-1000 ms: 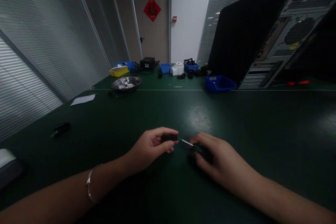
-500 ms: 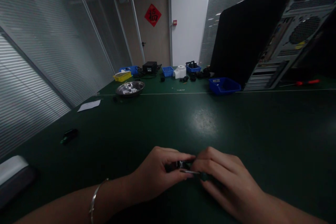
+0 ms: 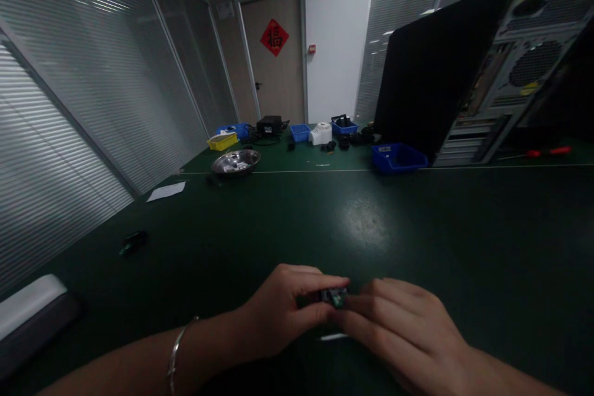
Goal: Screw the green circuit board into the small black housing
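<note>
My left hand [image 3: 290, 303] pinches a small dark part [image 3: 333, 296] with a green area on it, between thumb and index finger, low in the middle of the view. My right hand [image 3: 403, 322] is closed, its fingertips against the right side of that part. A thin light-coloured tool tip [image 3: 333, 337] sticks out to the left from under my right hand; the rest of it is hidden.
A dark and green object [image 3: 133, 242] and a white-and-grey device [image 3: 34, 315] are at the left. Farther back stand a metal bowl [image 3: 236, 162], a blue tray [image 3: 399, 159], a yellow basket [image 3: 223, 141] and a computer case [image 3: 464, 74].
The thin tool has dropped from between the hands to below them. The held part now shows its green area, and my right fingers have shifted onto its side.
</note>
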A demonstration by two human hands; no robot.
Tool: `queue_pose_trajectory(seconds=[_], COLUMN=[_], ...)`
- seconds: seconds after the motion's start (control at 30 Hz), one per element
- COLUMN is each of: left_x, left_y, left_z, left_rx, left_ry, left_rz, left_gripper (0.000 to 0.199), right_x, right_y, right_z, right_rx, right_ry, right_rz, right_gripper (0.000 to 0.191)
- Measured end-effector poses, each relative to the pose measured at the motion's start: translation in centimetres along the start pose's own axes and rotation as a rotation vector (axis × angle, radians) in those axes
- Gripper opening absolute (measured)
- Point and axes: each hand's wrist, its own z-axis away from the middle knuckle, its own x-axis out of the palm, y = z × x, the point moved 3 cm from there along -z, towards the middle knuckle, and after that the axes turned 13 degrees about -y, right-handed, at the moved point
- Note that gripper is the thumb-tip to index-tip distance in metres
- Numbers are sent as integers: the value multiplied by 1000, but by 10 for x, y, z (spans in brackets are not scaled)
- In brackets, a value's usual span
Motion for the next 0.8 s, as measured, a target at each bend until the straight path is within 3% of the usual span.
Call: queue_pose_trajectory(seconds=[0.17,0.43,0.6,0.8], left_x=[2,6,6,3], left_y=[0,1,1,2], left_z=[3,2,2,1], left_rx=[34,55,61,62], left_ry=[19,-19,-37,-9], left_rz=[-84,-164,-103,6], left_gripper=[36,39,38,37], right_x=[-11,-9,-7,1], right_y=[-6,-7,-6,-3], right_z=[-6,-7,-7,1], right_rx=[-52,-52,-71,-22], right_ry=[1,-6,-53,-18], right_rz=[116,179,173,126], right_gripper=[39,44,39,46])
